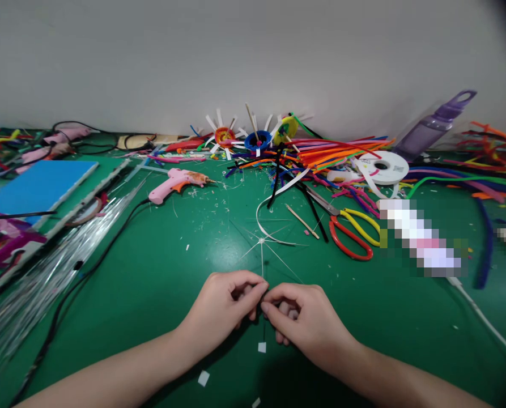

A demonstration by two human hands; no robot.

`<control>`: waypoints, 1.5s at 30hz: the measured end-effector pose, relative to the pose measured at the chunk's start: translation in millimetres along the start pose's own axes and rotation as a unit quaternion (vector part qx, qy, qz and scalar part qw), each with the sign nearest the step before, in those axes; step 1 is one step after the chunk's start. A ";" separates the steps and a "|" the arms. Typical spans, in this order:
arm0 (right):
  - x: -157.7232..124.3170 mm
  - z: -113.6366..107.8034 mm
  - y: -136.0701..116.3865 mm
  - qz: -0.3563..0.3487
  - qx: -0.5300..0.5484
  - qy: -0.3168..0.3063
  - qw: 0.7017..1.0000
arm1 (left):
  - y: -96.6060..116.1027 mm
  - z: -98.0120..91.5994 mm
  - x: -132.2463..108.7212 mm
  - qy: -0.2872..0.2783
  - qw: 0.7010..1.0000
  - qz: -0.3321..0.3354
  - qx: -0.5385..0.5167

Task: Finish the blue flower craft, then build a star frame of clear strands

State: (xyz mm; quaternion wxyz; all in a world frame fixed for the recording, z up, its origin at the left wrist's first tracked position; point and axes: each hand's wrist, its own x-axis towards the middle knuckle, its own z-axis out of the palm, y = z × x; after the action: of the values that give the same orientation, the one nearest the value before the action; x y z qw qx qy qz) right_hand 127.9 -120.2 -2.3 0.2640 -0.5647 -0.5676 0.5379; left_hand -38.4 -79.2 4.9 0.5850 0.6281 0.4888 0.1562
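Observation:
A thin, pale spoked star (261,241) stands over the green table in the middle, its fine wire-like spokes spreading outward. My left hand (231,300) is closed in a pinch at the near end of one spoke. Right beside it, my right hand (306,314) also pinches, thumb against forefinger; what lies between its fingertips is too small to make out. The two hands' fingertips almost meet. Below them lies a small white paper square (262,347), with another white piece (204,378) nearer my left forearm.
Red-and-yellow-handled scissors (350,232) and a wooden stick (302,222) lie right of the star. A pink glue gun (178,184) rests behind left. Farther back are a white ribbon spool (395,168), colourful pipe cleaners (333,153) and a purple bottle (431,130). Clear strips (78,249) lie left.

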 end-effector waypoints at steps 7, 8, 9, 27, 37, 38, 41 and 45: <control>-1.4 -0.1 1.0 -0.005 0.005 -0.002 1.000 | 0.3 0.5 1.8 0.001 1.000 -0.002 -0.001; -1.5 -0.2 0.8 -0.005 0.003 -0.002 1.000 | 0.3 0.4 1.6 0.000 1.000 -0.003 -0.001; -1.6 -0.3 0.6 -0.005 0.002 -0.001 1.000 | 0.3 0.4 1.1 0.000 1.000 -0.003 -0.001; -1.7 0.2 1.2 0.011 0.007 0.002 1.000 | 0.5 -0.4 1.0 -0.001 1.000 0.005 -0.003; -1.2 -0.7 0.4 -0.004 -0.009 -0.001 1.000 | 2.9 -0.4 0.7 0.000 1.000 -0.011 -0.010; -1.4 -0.8 0.5 -0.005 -0.011 -0.001 1.000 | 2.9 -0.3 0.7 -0.001 1.000 -0.012 -0.010; -1.6 -1.0 0.6 -0.005 -0.015 -0.002 1.000 | 2.5 -0.5 0.5 -0.002 1.000 -0.009 -0.007; -0.8 -1.4 0.0 0.007 -0.006 -0.008 1.000 | 2.7 -0.6 0.4 -0.002 1.000 -0.007 -0.006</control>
State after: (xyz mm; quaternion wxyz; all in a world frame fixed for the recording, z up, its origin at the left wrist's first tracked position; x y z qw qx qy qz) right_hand 129.4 -120.5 -1.7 0.2526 -0.5656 -0.5691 0.5408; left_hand -37.5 -78.2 7.3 0.5912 0.6214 0.4907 0.1536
